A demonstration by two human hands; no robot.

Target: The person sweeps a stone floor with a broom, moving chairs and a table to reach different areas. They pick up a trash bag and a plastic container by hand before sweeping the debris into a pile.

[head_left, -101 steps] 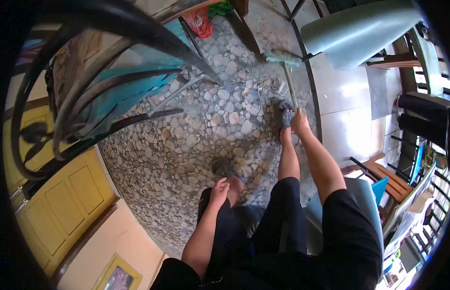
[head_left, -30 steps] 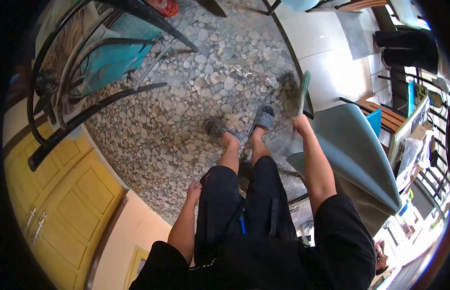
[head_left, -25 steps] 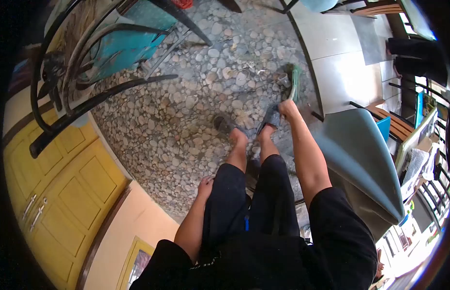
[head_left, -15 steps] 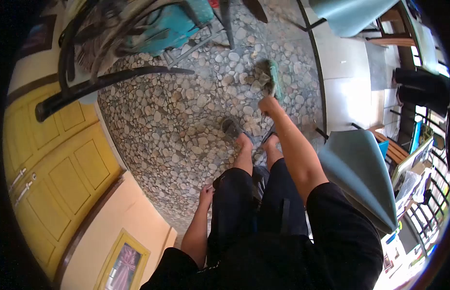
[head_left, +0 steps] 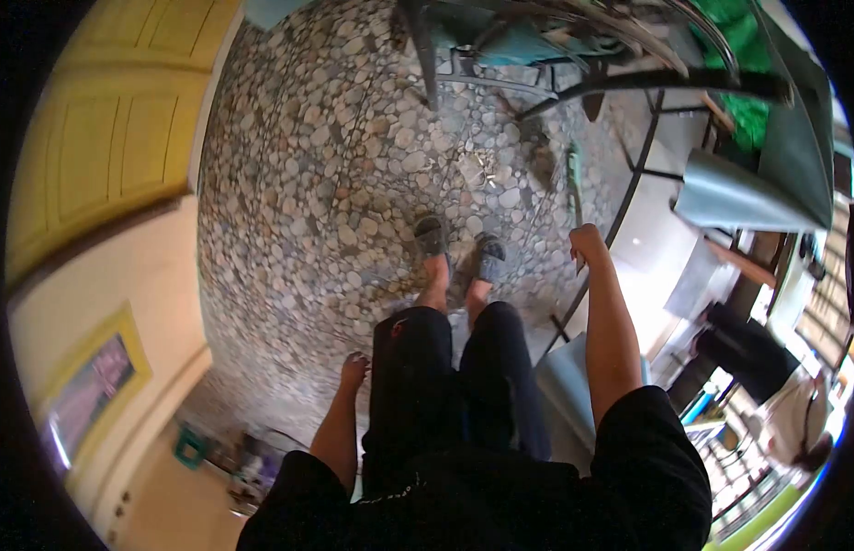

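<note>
My right hand [head_left: 588, 244] is closed round the handle of a green brush [head_left: 575, 174], whose head touches or hovers just over the pebbled floor [head_left: 308, 184]. Small pale bits of debris [head_left: 490, 174] lie on the floor to the left of the brush, in front of my feet. My left hand [head_left: 354, 367] hangs low beside my left thigh, above the floor; its fingers look curled, and I cannot make out whether anything is in them.
Dark-framed chairs [head_left: 574, 87] stand at the top. Blue-grey seats [head_left: 739, 195] are at the right, beside a tiled floor [head_left: 634, 248]. Yellow doors [head_left: 124, 138] line the left wall. Another person [head_left: 748, 354] is at the far right.
The view has turned, so the chairs now lie further right. The brush in my right hand has swung right, away from my feet. Pale debris shows on the floor, and the other person is more visible.
</note>
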